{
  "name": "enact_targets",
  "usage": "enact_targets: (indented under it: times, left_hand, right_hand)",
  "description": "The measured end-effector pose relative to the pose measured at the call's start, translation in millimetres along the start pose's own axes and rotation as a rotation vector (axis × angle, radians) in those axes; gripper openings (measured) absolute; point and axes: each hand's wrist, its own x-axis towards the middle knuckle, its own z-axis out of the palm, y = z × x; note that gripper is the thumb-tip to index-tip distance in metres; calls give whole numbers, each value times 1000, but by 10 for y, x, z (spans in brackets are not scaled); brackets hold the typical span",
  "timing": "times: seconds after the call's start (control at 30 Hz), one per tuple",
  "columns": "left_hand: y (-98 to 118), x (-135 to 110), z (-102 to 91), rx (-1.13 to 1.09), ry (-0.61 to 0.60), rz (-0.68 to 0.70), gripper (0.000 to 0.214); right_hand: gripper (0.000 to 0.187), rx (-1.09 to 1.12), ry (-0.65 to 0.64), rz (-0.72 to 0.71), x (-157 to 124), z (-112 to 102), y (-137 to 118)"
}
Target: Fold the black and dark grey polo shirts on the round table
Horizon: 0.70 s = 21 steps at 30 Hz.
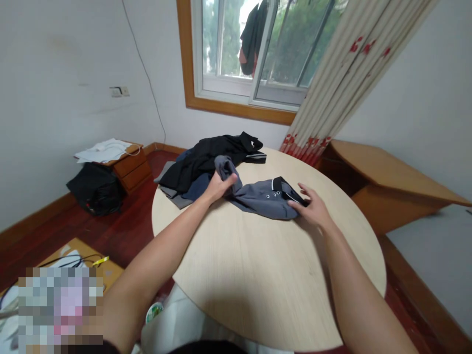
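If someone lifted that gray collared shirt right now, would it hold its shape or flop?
The gray shirt would probably flop: its fabric bunches up in the left hand. The black collar may be slightly stiffer; its edge looks crisp. Pushed, the shirt would likely crumple, lying loosely across the table.

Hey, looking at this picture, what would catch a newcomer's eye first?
Likely first, the gray shirt at the pale rounded table, partly bunched in the left grip, with the right grip at its black collar. Just behind and to the left, dark clothes lie heaped on the table. Beyond, a cream curtain with red patterns slants down beside the window.
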Motion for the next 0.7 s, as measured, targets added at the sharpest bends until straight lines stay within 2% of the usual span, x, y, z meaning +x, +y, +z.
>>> enact_targets:
  times: [0.1, 0.17, 0.2, 0.3, 0.4, 0.47, 0.53, 0.63, 0.7]
  left_hand:
    - [-75, -122, 105, 541, -365, 88, 115]
    - [-98, -159, 152, 797, -532, 102, 116]
    - [-94, -166, 168, 873, -570, 109, 109]
    - [-32, -173, 191, 960, -584, 154, 77]
    - [85, -199, 172, 905, -598, 197, 45]
    - [205, -223, 108, 796, -625, 196, 40]
    - [383, -236, -21, 650, -640, 205, 42]
    - [754, -202, -326, 489, -594, 287, 39]
    - [1018, -115, -555, 515, -461, 350, 35]
  right_hand:
    - [91, -150, -212, -27, 9, 173, 53]
    - [90, -188, -293, -18, 32, 225, 36]
    - [85, -199, -329, -16, 41, 234, 11]
    - [63, -217, -446, -15, 27, 234, -119]
    - [45, -162, -624, -6, -70, 190, -298]
    - [40, -95, -753, 16, -159, 101, -439]
    - [37, -28, -827, 34, -209, -49, -606]
    - [33, 30, -754, -38, -59, -312, -928]
    - [32, 14, -578, -125, 249, -428, -1195]
